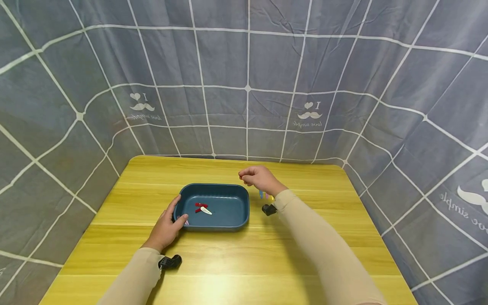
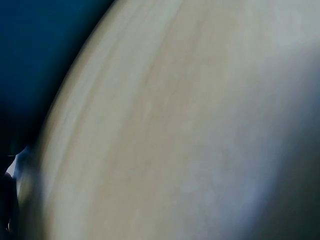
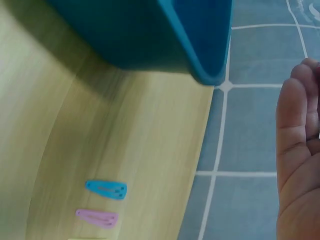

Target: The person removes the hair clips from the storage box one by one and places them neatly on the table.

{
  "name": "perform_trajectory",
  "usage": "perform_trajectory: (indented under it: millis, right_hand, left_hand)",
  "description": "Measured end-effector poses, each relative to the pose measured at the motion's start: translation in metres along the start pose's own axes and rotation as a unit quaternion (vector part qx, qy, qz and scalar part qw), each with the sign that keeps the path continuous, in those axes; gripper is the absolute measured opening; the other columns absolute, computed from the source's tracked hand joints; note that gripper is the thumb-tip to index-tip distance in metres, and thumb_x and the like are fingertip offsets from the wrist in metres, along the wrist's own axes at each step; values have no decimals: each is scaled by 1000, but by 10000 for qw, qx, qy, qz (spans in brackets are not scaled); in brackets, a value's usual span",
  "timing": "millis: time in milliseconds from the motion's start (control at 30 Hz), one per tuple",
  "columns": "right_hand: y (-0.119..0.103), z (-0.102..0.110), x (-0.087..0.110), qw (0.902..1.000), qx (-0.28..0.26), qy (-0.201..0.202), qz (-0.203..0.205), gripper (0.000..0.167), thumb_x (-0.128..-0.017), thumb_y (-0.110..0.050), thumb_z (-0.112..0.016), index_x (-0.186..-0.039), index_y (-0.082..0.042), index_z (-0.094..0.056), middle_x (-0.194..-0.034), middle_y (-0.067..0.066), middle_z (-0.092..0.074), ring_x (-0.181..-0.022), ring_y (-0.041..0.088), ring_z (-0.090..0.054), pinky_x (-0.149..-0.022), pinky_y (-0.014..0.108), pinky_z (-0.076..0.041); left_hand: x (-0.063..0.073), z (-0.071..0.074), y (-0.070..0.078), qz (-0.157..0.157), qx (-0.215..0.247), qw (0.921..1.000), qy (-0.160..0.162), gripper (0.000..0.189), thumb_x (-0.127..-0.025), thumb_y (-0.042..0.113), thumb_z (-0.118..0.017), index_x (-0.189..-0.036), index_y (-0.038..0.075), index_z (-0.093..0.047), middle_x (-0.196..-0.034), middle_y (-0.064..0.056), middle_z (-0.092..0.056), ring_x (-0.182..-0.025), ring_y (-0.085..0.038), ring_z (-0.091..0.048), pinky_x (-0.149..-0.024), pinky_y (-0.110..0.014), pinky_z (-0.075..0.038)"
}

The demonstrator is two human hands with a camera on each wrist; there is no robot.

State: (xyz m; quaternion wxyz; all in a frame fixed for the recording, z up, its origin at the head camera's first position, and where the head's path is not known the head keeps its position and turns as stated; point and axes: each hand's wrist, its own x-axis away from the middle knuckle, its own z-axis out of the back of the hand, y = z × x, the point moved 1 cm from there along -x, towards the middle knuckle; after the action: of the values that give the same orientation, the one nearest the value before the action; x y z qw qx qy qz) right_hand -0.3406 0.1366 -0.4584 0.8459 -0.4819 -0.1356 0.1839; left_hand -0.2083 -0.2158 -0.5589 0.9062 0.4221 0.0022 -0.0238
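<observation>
Pinched a small red thing (image 1: 240, 176), mostly hidden, in the fingertips of the right hand (image 1: 261, 178), near the blue basin's (image 1: 228, 214) far right corner. Gripped the basin's left end with the left hand (image 1: 164, 226), laying the thumb (image 1: 183, 219) over the rim. Saw red clips (image 1: 201, 205) and a white clip (image 1: 206, 210) on the basin's floor, and a blue clip (image 3: 98, 186) and pink clip (image 3: 90, 215) on the wooden table (image 1: 213, 262) to the right.

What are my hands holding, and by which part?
Your left hand holds the blue tray by its left rim. Your right hand pinches a small red thing; which part cannot be told.
</observation>
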Motion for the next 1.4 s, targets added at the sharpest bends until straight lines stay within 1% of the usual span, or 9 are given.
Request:
perform_trajectory:
  millis: [267,433,600,733,900,1133,1200,1333,1400]
  right_hand:
    - [10,12,4,9992,-350,185,-19,34,-106,-11,-62,-139,-4,-67,-120,17,-75,-107,40,-72,-90,36,-63]
    - [20,21,7,9991,-263,319,-99,38,-105,-8,-61,-143,-4,-65,-116,17,-74,-99,31,-74,-88,36,-64]
    - [30,33,13,9988,-140,370,-271,40,-105,-10,-62,-145,-5,-63,-122,18,-73,-95,19,-73,-90,37,-63]
    - [38,43,19,9982,-197,429,-379,43,-105,-9,-62,-147,-2,-60,-126,22,-70,-103,30,-72,-98,51,-60]
    - [49,56,26,9964,-238,543,-607,43,-105,-11,-63,-148,-5,-59,-122,18,-68,-116,46,-68,-102,54,-58]
    - [69,71,36,9954,142,647,-691,44,-105,-13,-62,-148,-4,-60,-120,18,-69,-113,47,-67,-98,57,-58]
    - [73,74,40,9949,224,673,-714,44,-104,-12,-62,-148,-3,-60,-121,19,-70,-111,46,-67,-96,55,-59]
    - [82,78,44,9935,287,740,-814,44,-104,-10,-62,-146,2,-59,-116,18,-71,-110,44,-69,-90,42,-62]
    - [87,80,46,9927,207,753,-920,44,-105,-9,-62,-147,4,-58,-111,16,-71,-110,44,-69,-91,42,-62]
  left_hand:
    - [0,-1,2,1,24,10000,12,75,-108,40,-57,-171,29,-17,-171,-24,-29,-153,-54,-33,-117,-76,-32]
    - [0,-1,3,13,26,10000,8,75,-108,41,-57,-171,29,-17,-171,-25,-29,-153,-54,-33,-118,-75,-32]
    - [0,-1,3,15,17,10000,-28,75,-108,42,-56,-171,29,-16,-170,-26,-29,-152,-54,-34,-117,-76,-32]
    - [0,-2,3,18,36,10000,-46,75,-108,42,-56,-171,31,-16,-171,-25,-28,-153,-54,-32,-116,-77,-32]
    - [-1,0,3,3,26,10000,-52,76,-108,42,-57,-171,31,-16,-171,-25,-28,-153,-55,-32,-116,-77,-32]
    - [-1,-1,2,11,14,10000,-45,76,-108,42,-57,-171,30,-15,-171,-26,-28,-152,-55,-32,-116,-77,-32]
    - [-1,-1,2,28,38,10000,-39,76,-108,42,-57,-171,31,-15,-171,-25,-27,-153,-55,-32,-117,-77,-32]
    - [-1,-1,1,29,55,10000,-42,76,-108,43,-56,-171,31,-15,-172,-24,-25,-154,-54,-30,-118,-77,-30]
    - [-1,0,2,29,54,10000,-53,76,-108,43,-55,-171,31,-15,-172,-24,-25,-154,-54,-30,-118,-77,-30]
